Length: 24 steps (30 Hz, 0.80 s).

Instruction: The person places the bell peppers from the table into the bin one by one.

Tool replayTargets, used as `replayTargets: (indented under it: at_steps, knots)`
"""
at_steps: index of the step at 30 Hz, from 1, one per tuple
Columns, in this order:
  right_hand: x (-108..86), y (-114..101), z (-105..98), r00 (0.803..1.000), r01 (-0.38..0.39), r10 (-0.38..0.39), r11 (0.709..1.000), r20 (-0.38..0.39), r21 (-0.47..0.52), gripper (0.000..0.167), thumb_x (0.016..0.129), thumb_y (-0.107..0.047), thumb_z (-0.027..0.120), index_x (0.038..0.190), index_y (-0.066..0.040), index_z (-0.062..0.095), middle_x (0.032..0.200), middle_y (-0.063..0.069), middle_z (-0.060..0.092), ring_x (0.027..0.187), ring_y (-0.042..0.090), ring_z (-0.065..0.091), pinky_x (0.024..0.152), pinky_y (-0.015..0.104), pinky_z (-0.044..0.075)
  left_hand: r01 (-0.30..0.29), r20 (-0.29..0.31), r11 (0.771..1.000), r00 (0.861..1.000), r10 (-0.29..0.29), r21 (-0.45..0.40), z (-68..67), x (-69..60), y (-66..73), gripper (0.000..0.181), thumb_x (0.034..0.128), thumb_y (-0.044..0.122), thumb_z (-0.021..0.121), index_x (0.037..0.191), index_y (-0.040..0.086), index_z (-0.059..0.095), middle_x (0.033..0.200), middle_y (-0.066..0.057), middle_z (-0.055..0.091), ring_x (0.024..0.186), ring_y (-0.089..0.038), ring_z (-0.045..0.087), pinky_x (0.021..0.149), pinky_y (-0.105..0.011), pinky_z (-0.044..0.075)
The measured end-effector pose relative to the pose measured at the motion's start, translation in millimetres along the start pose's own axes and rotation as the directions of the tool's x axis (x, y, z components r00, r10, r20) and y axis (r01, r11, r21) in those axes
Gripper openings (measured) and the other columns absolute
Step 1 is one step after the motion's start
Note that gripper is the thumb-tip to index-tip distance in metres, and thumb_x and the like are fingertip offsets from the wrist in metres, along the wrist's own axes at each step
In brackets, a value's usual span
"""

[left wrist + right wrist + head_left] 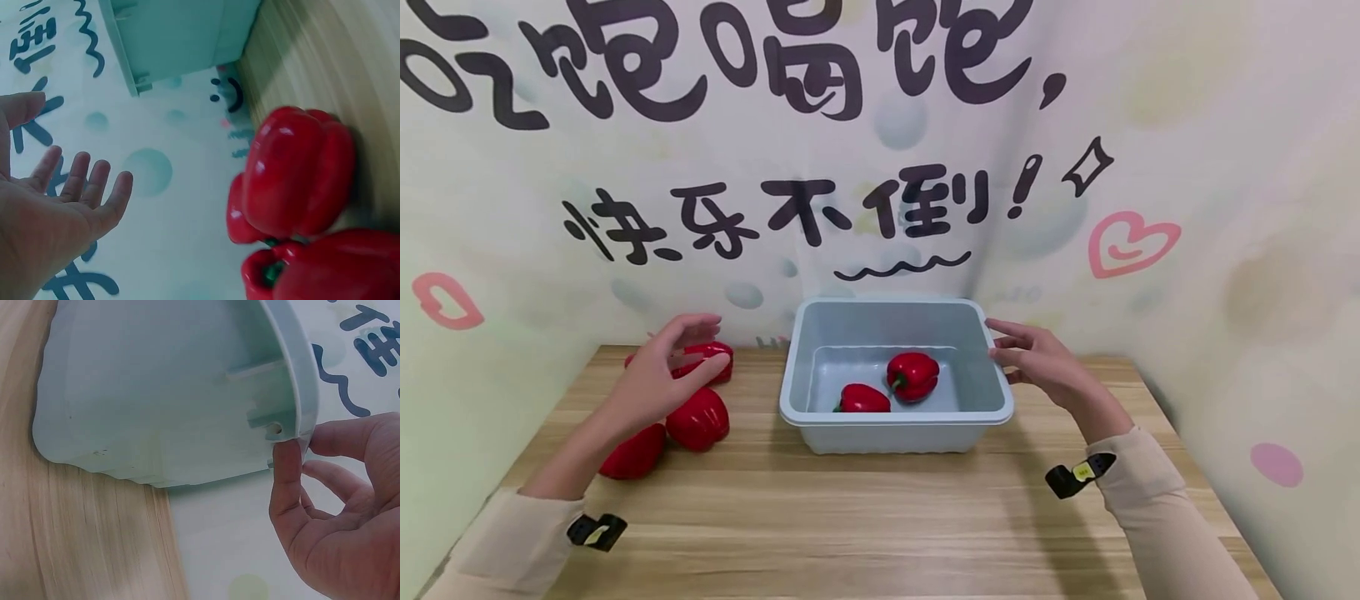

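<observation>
A light blue plastic bin (891, 437) stands on the wooden table near the back wall. Inside it lie two red bell peppers, one farther back (913, 377) and a second bell pepper (865, 398) partly hidden by the front rim. My right hand (1041, 362) pinches the bin's right rim between thumb and fingers, as the right wrist view shows close up. Above a group of red bell peppers (698, 421) at the table's left, my left hand (651, 379) hovers with relaxed fingers, holding nothing. In the left wrist view, a gap separates this hand (62, 219) from the bell peppers (294, 175).
Behind the table (850, 525) hangs a pale wall covering (760, 142) with large dark characters and pink hearts. More of it closes in both sides. Each wrist bears a small black camera mount, one (597, 532) at the left and one (1078, 475) at the right.
</observation>
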State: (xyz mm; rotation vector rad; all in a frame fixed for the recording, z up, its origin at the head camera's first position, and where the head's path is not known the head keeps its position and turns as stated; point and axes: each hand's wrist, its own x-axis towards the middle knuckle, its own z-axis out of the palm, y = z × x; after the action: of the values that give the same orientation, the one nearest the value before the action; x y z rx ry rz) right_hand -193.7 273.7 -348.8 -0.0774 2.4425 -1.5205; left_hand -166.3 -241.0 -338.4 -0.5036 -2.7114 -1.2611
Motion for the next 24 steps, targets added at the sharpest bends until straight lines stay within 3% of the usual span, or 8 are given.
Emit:
replayTargets:
  at_steps: [2,8,16,18,24]
  knots:
    - [-0.9,-0.1,-0.8,1.0,-0.003,0.003,1.0,-0.002,-0.003,0.069,0.105,-0.019,0.063,0.167,-0.018,0.032,0.151,0.026,0.051,0.124,0.034,0.061,0.098,0.04,0.062,-0.012,-0.027,1.0,1.0,0.012,0.002,-1.9,-6.2,-4.8,0.062,0.0995,0.023,0.073,0.154,0.012,0.046,0.15,-0.02,0.056,0.134,-0.031,0.057,0.094,0.001,0.041]
    - [-0.7,-1.0,-1.0,1.0,0.005,-0.005,1.0,0.002,-0.004,0.069,0.105,-0.019,0.063,0.167,-0.017,0.033,0.149,0.026,0.052,0.122,0.032,0.062,0.096,0.038,0.062,-0.003,-0.063,1.0,0.998,0.004,0.011,-5.9,-22.1,-18.9,0.062,0.0995,0.024,0.073,0.154,0.011,0.047,0.148,-0.021,0.057,0.117,0.012,0.046,0.09,0.002,0.043]
    - [-0.5,-1.4,1.7,1.0,-0.003,0.003,1.0,0.002,-0.011,0.069,0.104,-0.018,0.063,0.167,-0.016,0.034,0.151,0.026,0.051,0.122,0.032,0.061,0.096,0.039,0.063,0.01,-0.121,1.0,0.993,-0.01,-0.002,1.9,-45.7,-41.1,0.059,0.0995,0.016,0.073,0.152,0.005,0.048,0.149,-0.024,0.055,0.117,0.02,0.044,0.09,0.003,0.043]
    - [-1.1,-1.2,1.8,1.0,-0.009,0.009,1.0,0.002,-0.014,0.069,0.104,-0.018,0.063,0.167,-0.017,0.033,0.152,0.026,0.051,0.124,0.033,0.06,0.097,0.04,0.063,0.023,-0.135,1.0,0.991,-0.025,-0.015,4.0,-51.9,-45.7,0.058,0.0993,0.015,0.073,0.151,0.006,0.048,0.148,-0.017,0.056,0.116,0.02,0.045,0.089,0.003,0.044]
    - [0.0,-3.1,2.2,1.0,-0.013,0.013,1.0,-0.008,-0.025,0.069,0.104,-0.019,0.063,0.167,-0.019,0.034,0.153,0.026,0.051,0.128,0.036,0.061,0.101,0.046,0.062,0.026,-0.181,0.996,0.983,-0.042,-0.09,6.3,-68.3,-59.1,0.053,0.1001,0.009,0.07,0.149,0.005,0.049,0.135,0.028,0.051,0.116,0.016,0.052,0.09,0.002,0.046]
